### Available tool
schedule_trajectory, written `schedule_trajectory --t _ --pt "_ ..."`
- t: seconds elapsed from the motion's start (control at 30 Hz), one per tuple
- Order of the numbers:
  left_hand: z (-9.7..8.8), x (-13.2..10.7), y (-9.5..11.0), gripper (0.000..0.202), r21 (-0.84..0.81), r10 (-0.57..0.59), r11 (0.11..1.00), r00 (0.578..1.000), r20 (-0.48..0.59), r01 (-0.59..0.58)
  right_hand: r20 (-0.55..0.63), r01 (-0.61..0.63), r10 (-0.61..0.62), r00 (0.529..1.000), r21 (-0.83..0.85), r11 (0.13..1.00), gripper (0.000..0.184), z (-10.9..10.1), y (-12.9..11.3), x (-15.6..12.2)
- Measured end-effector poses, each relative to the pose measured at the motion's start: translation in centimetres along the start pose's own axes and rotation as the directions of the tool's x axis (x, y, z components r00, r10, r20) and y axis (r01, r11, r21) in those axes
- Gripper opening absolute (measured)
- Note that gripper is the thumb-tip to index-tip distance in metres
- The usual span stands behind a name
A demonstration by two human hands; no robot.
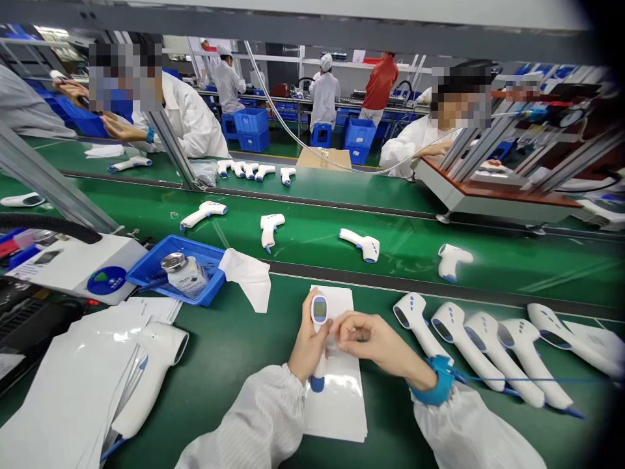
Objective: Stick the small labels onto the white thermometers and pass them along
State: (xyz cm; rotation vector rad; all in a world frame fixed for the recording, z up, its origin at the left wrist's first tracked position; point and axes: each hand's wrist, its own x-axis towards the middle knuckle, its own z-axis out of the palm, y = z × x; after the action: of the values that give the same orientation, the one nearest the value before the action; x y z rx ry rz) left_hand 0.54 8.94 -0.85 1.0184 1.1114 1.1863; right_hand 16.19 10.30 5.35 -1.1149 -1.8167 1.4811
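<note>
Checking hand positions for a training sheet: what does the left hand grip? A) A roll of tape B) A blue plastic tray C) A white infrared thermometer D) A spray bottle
C: the left hand wraps the handle of the white infrared thermometer, its display showing.

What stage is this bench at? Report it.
Looks done: five white infrared thermometers in a row at right. In hand: the left hand grips a thermometer, right hand beside it. Still left: one more thermometer on white sheets, near a blue tray.

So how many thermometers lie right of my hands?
5 thermometers, side by side on the green mat, right of the right hand; none looks hidden.
</note>
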Motion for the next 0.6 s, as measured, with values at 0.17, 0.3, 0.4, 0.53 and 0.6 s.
schedule_trajectory --t 0.17,0.3,0.4,0.53,0.6 --pt "0.2 0.0 0.3 0.070 -0.069 -0.066 0.995 0.994 0.084 0.072 -0.222 0.051 -0.080 0.972 -0.134 0.990 0.007 -0.1 -0.5 3.4" --pt "0.2 0.0 0.5 0.072 -0.061 -0.063 0.996 0.993 0.099 0.069 -0.185 0.044 -0.053 0.981 -0.054 0.998 0.006 -0.4 -0.3 5.2" --pt "0.2 0.1 0.6 0.072 -0.042 -0.071 0.996 0.992 0.102 0.076 -0.163 0.019 -0.026 0.986 -0.045 0.999 0.004 -0.8 -0.4 5.6" --pt "0.2 0.1 0.5 0.072 -0.026 -0.065 0.997 0.993 0.100 0.068 -0.149 0.016 -0.027 0.988 -0.070 0.997 0.005 -1.2 -0.4 5.9" --pt "0.2 0.1 0.4 0.073 -0.024 -0.063 0.998 0.993 0.103 0.066 -0.141 0.019 -0.030 0.990 -0.077 0.997 0.005 -1.3 -0.4 6.0"
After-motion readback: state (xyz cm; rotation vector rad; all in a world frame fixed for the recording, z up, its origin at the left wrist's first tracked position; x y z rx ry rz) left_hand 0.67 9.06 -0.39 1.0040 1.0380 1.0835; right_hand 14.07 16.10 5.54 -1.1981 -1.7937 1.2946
